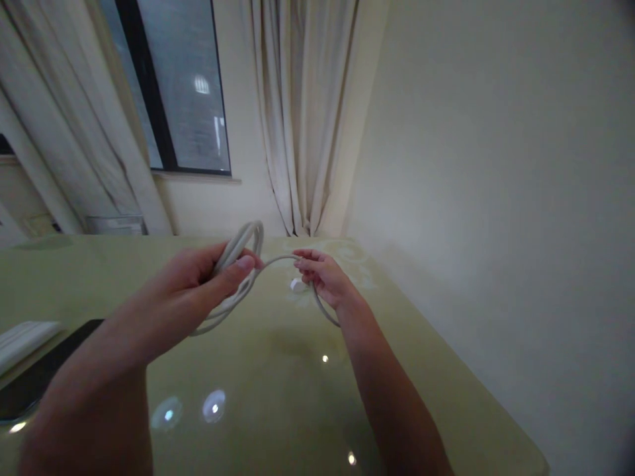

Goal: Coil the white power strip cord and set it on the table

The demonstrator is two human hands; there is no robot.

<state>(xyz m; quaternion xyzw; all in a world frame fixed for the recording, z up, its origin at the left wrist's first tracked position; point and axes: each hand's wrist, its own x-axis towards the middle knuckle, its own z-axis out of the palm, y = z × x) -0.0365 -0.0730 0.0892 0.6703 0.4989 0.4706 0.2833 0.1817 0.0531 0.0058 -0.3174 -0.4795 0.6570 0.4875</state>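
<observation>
A white cable (244, 239) is gathered in several loops inside my left hand (213, 281), whose thumb presses the strands against the fingers. From those loops one strand arches across to my right hand (325, 274), which pinches it between thumb and fingers. Past that pinch the cable hangs down and curves behind my right wrist. A small white block (297, 285), perhaps a plug, shows just beside my right fingers; whether it is joined to the cable I cannot tell. Both hands are above the table.
The glossy green table (258, 396) reflects ceiling lights. At its left lie a black flat object (30, 383), partly behind my left arm, and a white object (24, 340). A bare wall (496, 198) borders the right side; curtains (307, 119) and a window (183, 79) are behind.
</observation>
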